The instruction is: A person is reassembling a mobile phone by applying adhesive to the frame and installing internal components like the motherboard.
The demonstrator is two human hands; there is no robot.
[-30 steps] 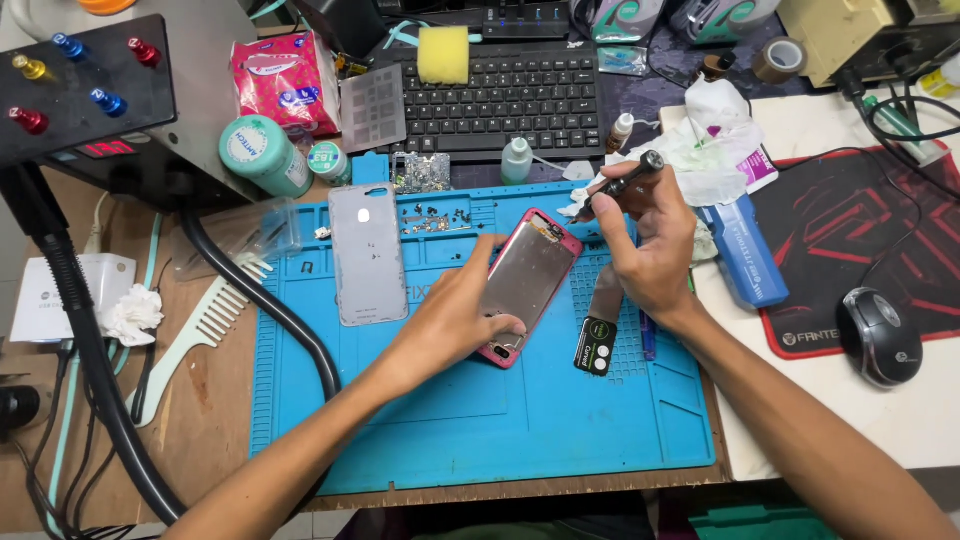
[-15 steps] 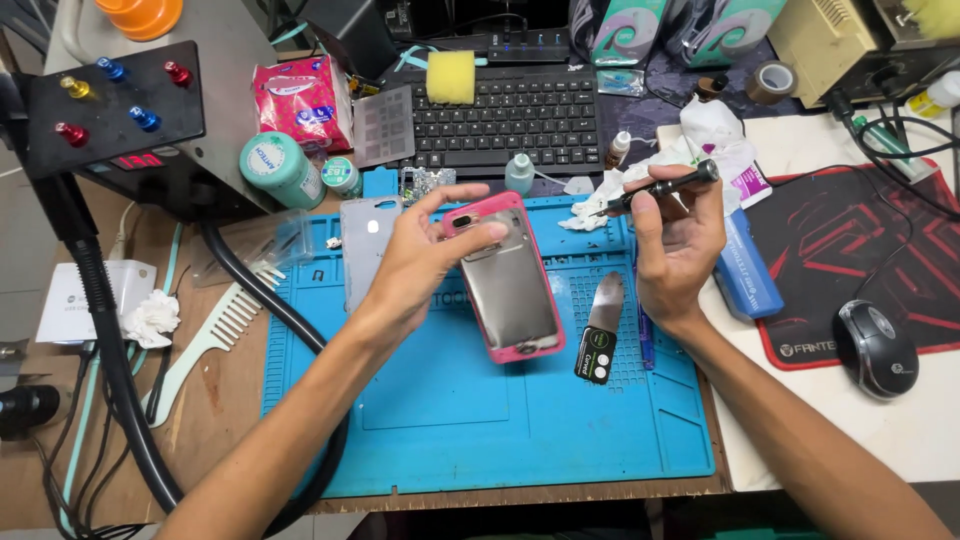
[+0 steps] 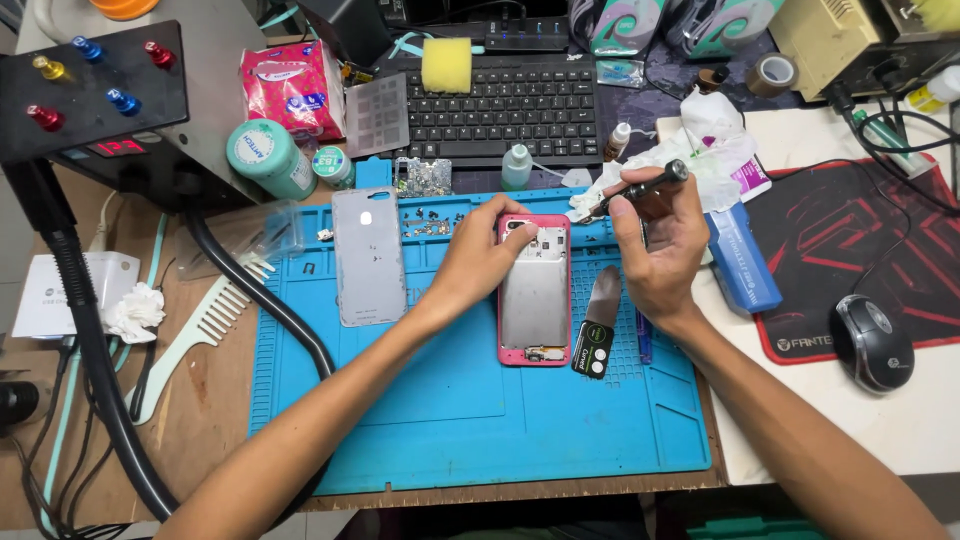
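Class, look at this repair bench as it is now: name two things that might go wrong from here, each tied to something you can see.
1. Tiny loose screws lie scattered on the blue mat just beside the left hand; a brush of the wrist might scatter them.
2. The right hand holds a thin screwdriver above the opened pink phone; a slip might scratch the exposed inside.

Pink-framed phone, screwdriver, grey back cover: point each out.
pink-framed phone (image 3: 535, 305), head view, middle of its metal plate.
screwdriver (image 3: 655, 181), head view, mid-shaft above the right hand.
grey back cover (image 3: 369, 258), head view, centre of the panel.
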